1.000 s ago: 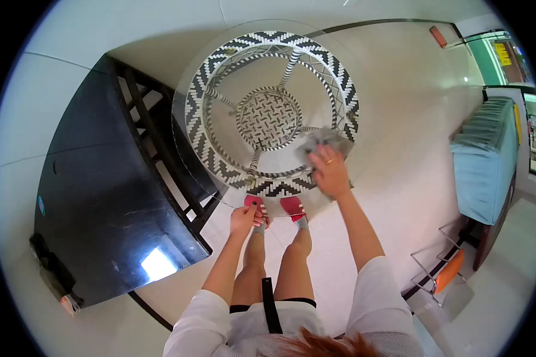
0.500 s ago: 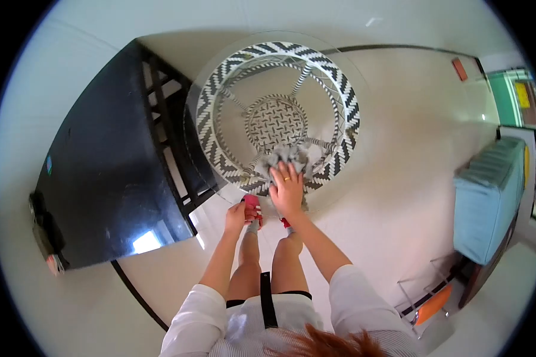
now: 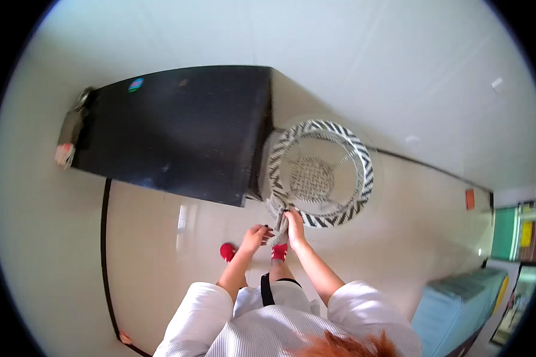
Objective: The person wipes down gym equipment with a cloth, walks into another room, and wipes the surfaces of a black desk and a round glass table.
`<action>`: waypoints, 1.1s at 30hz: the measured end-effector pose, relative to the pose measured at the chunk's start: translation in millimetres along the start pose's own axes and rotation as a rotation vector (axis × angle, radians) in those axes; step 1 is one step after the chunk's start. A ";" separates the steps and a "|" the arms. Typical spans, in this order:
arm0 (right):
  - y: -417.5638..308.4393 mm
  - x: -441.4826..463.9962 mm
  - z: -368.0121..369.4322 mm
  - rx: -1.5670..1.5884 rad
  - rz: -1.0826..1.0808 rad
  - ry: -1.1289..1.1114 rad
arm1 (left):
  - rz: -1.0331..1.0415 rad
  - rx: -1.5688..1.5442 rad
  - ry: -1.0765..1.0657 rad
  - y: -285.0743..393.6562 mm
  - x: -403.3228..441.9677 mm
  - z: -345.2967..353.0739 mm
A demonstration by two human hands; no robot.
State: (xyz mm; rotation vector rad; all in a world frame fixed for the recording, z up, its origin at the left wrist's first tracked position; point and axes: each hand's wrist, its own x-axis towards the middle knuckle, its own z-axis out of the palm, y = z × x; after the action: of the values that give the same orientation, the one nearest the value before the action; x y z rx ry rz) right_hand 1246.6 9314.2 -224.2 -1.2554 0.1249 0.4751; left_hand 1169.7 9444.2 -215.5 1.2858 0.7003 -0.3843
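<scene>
A grey cloth (image 3: 276, 240) hangs in a bunched, folded strip from my right hand (image 3: 295, 231), whose fingers are closed round it at the table's near edge. Its upper end reaches over the glass rim. My left hand (image 3: 255, 239) is just left of the cloth, fingers partly spread and fingertips close to it; whether they touch cannot be made out. In front of both hands stands a round glass-topped table with a black-and-white woven rim (image 3: 367, 172) and a woven lower shelf (image 3: 311, 178).
A black cabinet (image 3: 173, 137) stands left of the round table, with items at its far left end. Red shoes (image 3: 279, 252) are on my feet below. A light-blue covered box (image 3: 458, 309) is at lower right. A red object (image 3: 470, 199) lies near the right wall.
My view has turned left and my body has shifted. My right hand has gone from lying flat on the cloth on the glass to gripping it at the edge. My left hand has come nearer the cloth.
</scene>
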 end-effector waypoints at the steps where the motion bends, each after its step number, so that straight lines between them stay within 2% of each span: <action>1: -5.0 0.4 12.4 -0.008 -0.014 -0.035 | 0.048 -0.013 0.017 -0.1 -7.8 -10.2; 4: -11.4 -5.9 52.9 -0.068 -0.056 -0.094 | 0.051 -0.124 0.106 -1.4 -47.0 -46.4; 7: -8.6 -24.4 101.8 -0.058 0.008 -0.203 | 0.056 -0.240 0.201 -13.8 -85.1 -88.3; 11: 29.8 -48.8 165.3 -0.019 0.124 -0.355 | 0.089 -0.370 0.317 -36.2 -121.9 -141.1; 13: 42.0 -74.3 205.3 0.148 0.391 -0.355 | 0.121 -0.437 0.361 -46.3 -143.6 -168.1; 14: 45.6 -89.3 224.6 0.132 0.488 -0.363 | 0.121 -0.466 0.370 -50.8 -157.0 -183.3; 17: 62.8 -124.0 276.3 0.184 0.663 -0.507 | 0.117 -0.515 0.409 -70.0 -183.6 -236.6; 21: 110.6 -158.5 335.9 0.236 0.788 -0.603 | 0.153 -0.556 0.497 -94.3 -224.9 -304.2; 28: 158.1 -176.8 428.1 0.113 0.860 -0.552 | 0.145 -0.674 0.614 -126.1 -266.8 -385.2; 31: 153.3 -148.7 454.0 0.049 0.777 -0.482 | 0.128 -0.726 0.602 -121.8 -263.9 -410.3; 33: 138.6 -127.8 469.4 0.026 0.680 -0.612 | 0.139 -0.731 0.577 -120.1 -259.6 -425.3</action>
State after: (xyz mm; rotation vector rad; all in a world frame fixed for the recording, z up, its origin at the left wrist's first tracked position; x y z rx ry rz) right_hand 997.4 9748.6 -153.3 -0.9708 0.0334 1.4174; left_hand 793.4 9790.5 -181.4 0.7214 1.0979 0.3624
